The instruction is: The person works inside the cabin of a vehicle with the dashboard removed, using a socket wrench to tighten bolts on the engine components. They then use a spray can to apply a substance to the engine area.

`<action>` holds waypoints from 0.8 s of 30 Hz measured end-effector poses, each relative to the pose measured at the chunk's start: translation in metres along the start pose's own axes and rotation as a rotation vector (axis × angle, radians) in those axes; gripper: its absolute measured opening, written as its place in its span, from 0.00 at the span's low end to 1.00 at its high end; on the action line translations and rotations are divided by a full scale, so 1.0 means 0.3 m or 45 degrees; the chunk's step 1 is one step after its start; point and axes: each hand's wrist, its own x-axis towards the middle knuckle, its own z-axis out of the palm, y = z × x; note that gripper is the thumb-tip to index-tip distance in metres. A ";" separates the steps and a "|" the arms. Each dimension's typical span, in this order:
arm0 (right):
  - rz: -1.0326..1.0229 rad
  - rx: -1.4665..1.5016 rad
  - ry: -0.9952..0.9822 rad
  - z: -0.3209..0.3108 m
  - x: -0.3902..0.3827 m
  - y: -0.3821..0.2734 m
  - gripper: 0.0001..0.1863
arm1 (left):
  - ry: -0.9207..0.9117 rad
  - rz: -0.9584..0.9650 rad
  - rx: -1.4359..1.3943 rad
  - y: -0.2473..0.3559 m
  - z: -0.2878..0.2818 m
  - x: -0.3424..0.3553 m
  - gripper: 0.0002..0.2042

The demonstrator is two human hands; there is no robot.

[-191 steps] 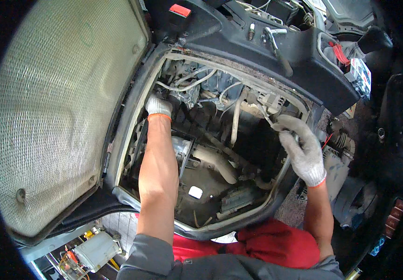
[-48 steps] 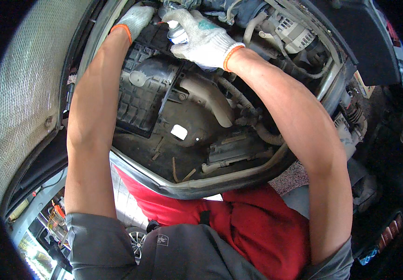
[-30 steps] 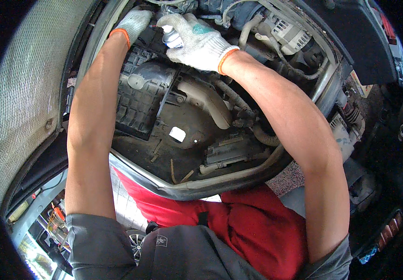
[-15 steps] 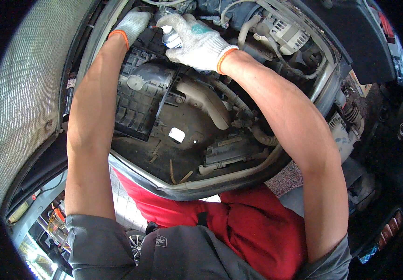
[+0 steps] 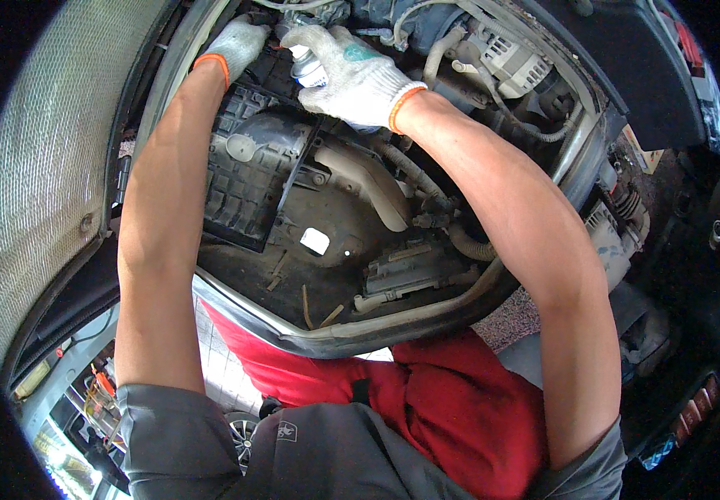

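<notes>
Both hands have gone deep toward the back of the engine bay since the earliest frame, and have barely shifted over the last second.

Head view: right hand (image 5: 358,75), white knit glove w/ orange cuff, grip closed round a small spray can (image 5: 308,68), nozzle end aimed into the far corner. Left hand (image 5: 239,43), same glove, rests on the rim by the black plastic housing (image 5: 253,171); can't tell if its fingers hold anything.

Step looks like spraying a part behind the housing. Next move prob. needs steady aim and a firm press on the nozzle.
</notes>
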 end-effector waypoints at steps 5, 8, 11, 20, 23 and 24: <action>0.073 0.042 -0.058 -0.020 -0.018 0.002 0.38 | -0.037 0.003 0.252 0.052 0.000 0.004 0.23; 0.073 0.028 -0.059 -0.018 -0.011 -0.013 0.38 | -0.098 0.038 0.394 -0.008 -0.016 0.042 0.22; 0.044 0.064 -0.072 0.001 0.008 -0.017 0.39 | -0.104 0.045 0.299 -0.157 -0.014 0.097 0.21; 0.012 0.001 -0.052 -0.012 -0.005 0.004 0.40 | -0.107 0.093 -0.014 -0.084 0.007 0.064 0.22; 0.041 0.024 -0.056 -0.021 -0.010 0.011 0.39 | -0.127 0.067 0.043 -0.003 0.001 0.026 0.21; 0.049 0.032 -0.057 -0.028 -0.013 0.007 0.38 | -0.054 0.075 0.143 0.036 -0.010 0.001 0.20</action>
